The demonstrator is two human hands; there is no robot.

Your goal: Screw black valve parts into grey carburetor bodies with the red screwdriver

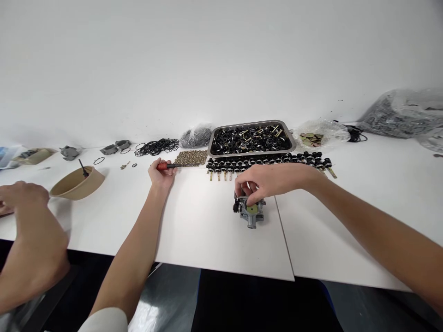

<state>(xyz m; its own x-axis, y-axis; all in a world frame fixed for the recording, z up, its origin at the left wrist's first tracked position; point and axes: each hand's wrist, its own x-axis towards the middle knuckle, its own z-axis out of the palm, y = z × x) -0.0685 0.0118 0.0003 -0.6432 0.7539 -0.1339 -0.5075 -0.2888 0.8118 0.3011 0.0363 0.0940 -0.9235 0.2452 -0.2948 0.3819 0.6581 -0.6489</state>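
My left hand (162,172) is closed around the red handle of a screwdriver (165,166), whose dark shaft points right over a pile of small brass screws (191,157). On the white table (207,221), a grey metal throttle body (252,217) with a brass-coloured disc in its bore and a black part at its left side stands right of centre. The fingers of my right hand (252,185) are bent down onto its top, fingertips at the bore and upper rim. Part of its top is hidden behind them.
Behind lie a metal tray (252,155) of black parts, a row of shafts (224,166), discs (311,139) in bubble wrap and black rings (157,147). Left are a tan bowl (78,186), grey castings (116,147) and another person's arm (31,249). Plastic bags (404,113) lie far right.
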